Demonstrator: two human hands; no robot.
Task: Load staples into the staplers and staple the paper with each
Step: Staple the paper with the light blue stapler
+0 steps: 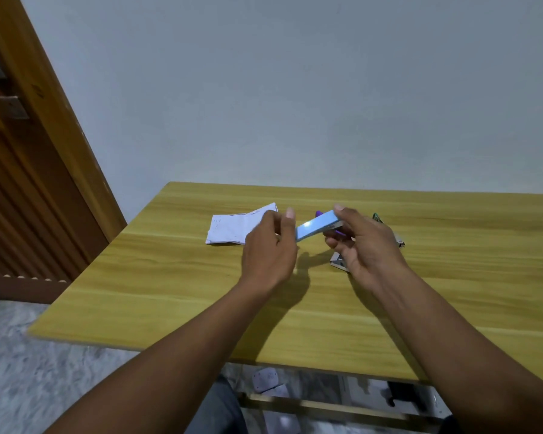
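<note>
My right hand (pixel 362 245) grips a light blue stapler (pixel 315 227) above the table, thumb on top and fingers curled underneath. My left hand (pixel 270 249) hovers at the stapler's near end, its thumb and fingers raised and slightly curled, holding nothing that I can see. A purple stapler (pixel 319 213) lies just behind, mostly hidden by the blue one. A small stack of white paper (pixel 232 228) rests on the table to the left of my left hand. An open staple box (pixel 339 261) shows under my right hand.
The wooden table (pixel 201 292) stands against a grey wall. A green-edged box (pixel 378 218) and a card flap (pixel 400 241) peek out behind my right hand. A wooden door (pixel 29 167) is at the left. The floor lies beyond the table's left edge.
</note>
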